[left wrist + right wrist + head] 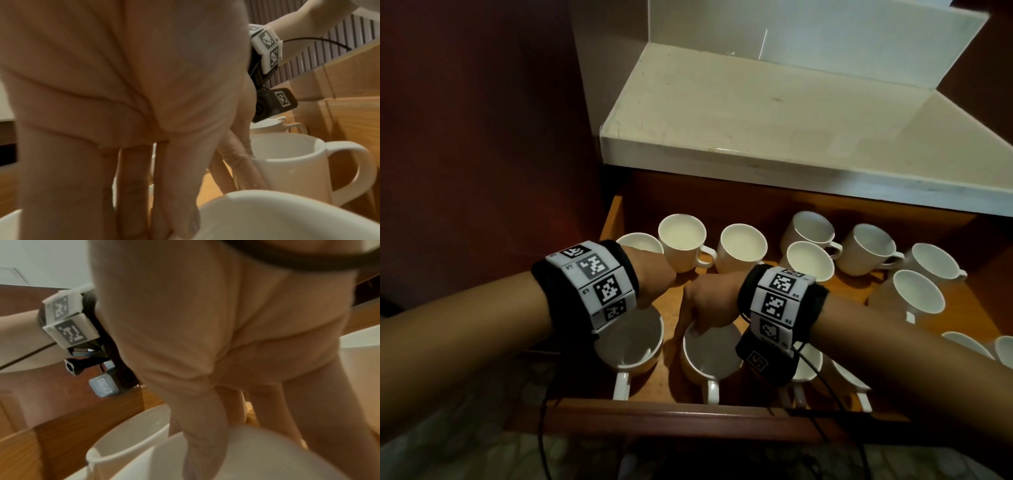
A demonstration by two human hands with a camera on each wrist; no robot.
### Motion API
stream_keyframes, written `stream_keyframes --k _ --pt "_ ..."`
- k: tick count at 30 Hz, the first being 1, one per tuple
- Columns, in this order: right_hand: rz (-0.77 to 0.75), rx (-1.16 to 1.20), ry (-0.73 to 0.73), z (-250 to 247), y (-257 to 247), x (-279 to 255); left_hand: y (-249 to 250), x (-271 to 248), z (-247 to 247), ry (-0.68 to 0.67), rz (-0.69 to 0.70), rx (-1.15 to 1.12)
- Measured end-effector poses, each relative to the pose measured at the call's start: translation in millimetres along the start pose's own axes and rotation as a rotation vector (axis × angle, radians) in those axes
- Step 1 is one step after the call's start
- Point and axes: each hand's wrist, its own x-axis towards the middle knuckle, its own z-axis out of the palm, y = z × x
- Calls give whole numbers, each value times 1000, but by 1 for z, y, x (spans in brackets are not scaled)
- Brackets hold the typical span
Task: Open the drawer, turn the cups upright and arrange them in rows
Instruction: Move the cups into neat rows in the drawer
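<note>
The wooden drawer (671,409) stands pulled out, and several white cups sit in it mouth up. My left hand (654,279) hangs over the front-left cup (630,346); in the left wrist view its fingers (131,186) point down and pinch that cup's far rim (267,216). My right hand (697,323) pinches the far rim of the front-middle cup (709,356), thumb (205,443) inside and fingers (318,418) outside. Both cups rest on the drawer floor with handles toward me. The wristbands hide most of my left fingers in the head view.
Other upright cups line the back (681,236) and crowd the right side (917,294) of the drawer. A pale countertop (756,113) overhangs the drawer's back. A dark red cabinet side (482,137) rises at left. Black cables (825,394) trail from both wrists.
</note>
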Motion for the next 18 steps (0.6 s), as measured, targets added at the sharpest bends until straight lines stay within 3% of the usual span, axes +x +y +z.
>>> stream_keyframes --k 18 --pt "34 -26 6 2 -5 3 1 6 7 8 -54 -81"
